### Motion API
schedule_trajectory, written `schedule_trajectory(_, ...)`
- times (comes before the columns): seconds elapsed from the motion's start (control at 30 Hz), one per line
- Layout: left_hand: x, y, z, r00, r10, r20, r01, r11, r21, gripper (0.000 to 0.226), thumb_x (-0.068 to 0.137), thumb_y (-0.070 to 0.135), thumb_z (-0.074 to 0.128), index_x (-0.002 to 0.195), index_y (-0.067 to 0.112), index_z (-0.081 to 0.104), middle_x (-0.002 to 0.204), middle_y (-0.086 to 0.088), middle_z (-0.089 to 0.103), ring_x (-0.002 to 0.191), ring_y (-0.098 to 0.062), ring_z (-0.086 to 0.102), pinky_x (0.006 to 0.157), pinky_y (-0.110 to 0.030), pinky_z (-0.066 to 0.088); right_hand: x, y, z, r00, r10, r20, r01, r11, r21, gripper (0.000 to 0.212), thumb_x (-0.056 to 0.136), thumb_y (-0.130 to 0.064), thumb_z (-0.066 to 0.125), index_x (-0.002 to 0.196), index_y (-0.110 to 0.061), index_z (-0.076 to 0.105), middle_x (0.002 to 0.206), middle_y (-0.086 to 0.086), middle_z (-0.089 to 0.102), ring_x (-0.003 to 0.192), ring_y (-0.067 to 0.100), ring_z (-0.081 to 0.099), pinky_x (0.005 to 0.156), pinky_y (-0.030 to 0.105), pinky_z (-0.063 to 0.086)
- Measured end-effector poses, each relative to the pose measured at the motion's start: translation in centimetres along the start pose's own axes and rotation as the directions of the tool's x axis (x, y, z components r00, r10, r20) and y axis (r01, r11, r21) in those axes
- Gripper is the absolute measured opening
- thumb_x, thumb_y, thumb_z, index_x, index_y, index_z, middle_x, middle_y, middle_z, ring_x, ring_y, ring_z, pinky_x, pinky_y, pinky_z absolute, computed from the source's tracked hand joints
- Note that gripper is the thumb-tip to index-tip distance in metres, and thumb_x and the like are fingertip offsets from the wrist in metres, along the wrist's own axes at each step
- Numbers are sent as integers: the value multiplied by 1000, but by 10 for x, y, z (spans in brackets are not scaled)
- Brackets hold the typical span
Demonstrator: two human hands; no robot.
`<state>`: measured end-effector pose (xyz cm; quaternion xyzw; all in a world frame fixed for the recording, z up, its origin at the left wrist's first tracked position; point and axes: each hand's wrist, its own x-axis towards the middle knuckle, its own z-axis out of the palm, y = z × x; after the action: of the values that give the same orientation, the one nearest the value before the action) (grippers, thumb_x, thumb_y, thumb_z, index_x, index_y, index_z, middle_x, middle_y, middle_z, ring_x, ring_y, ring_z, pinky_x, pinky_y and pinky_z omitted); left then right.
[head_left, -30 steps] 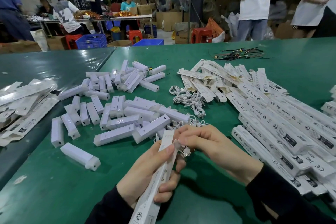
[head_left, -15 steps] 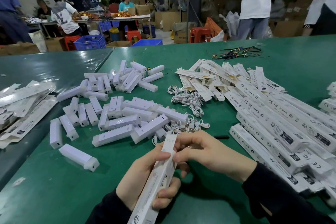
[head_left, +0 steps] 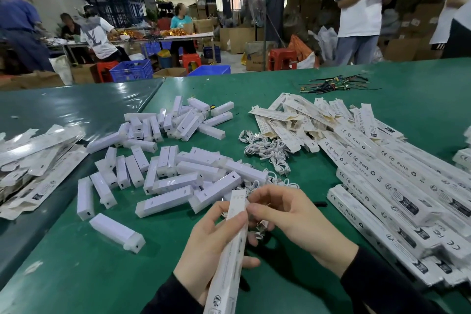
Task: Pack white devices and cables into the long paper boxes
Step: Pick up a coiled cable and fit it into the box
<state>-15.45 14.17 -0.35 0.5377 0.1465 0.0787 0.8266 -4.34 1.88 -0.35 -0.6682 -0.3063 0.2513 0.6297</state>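
Your left hand (head_left: 214, 245) grips a long, slim white paper box (head_left: 230, 250) with printed marks; your right hand (head_left: 288, 216) pinches its top end, maybe the flap.

Two hands, the left hand (head_left: 211, 242) and the right hand (head_left: 293, 219), are sharing one long paper box (head_left: 230, 250). Several dozen white devices (head_left: 163, 160) are lying left of centre, too heaped to count exactly. Two piles of white cables (head_left: 265, 148) are sitting mid-table. Dozens of packed boxes (head_left: 397, 191) are stacking at right, and flat boxes (head_left: 293, 117) farther back.
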Motion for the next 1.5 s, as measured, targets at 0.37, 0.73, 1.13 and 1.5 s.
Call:
schedule_trajectory(0.37, -4, -1, 8, 994, 76, -84, -76, 997, 1, 51, 66, 14, 71, 108, -5, 50, 71, -18, 67, 55, -25, 63, 49, -39, 57, -4, -2, 13, 995, -65, -72, 70, 995, 71, 9, 86, -13, 71, 82, -5, 69, 69, -4, 65, 58, 5, 54, 55, 17, 43)
schedule_trajectory(0.73, -4, -7, 6, 996, 50, -72, -51, 999, -13, 55, 60, 15, 75, 105, -6, 50, 79, -25, 70, 63, -33, 69, 50, -39, 57, -5, -3, 12, 998, -56, -28, 56, 998, 12, 15, 89, -9, 66, 78, 1, 66, 64, -4, 56, 56, 3, 48, 54, 14, 40)
schedule_trajectory(1.13, -9, 1, 3, 978, 100, 184, -52, 967, -250, 82, 41, 32, 98, 117, 24, 69, 87, -18, 67, 62, -24, 60, 50, -32, 54, -2, -11, 5, 992, 70, 106, -118, 817, 565, 15, 82, -18, 69, 94, -10, 72, 93, 12, 68, 67, 16, 62, 58, 25, 51)
schedule_trajectory(1.5, -6, 0, 0, 956, 126, 263, -112, 991, -71, 53, 64, 25, 87, 110, 32, 62, 80, -10, 62, 56, -22, 56, 38, -27, 49, -2, -16, 2, 994, 75, 77, -99, 924, 370, 46, 79, -36, 60, 109, -3, 73, 94, 13, 73, 78, 17, 62, 60, 23, 50)
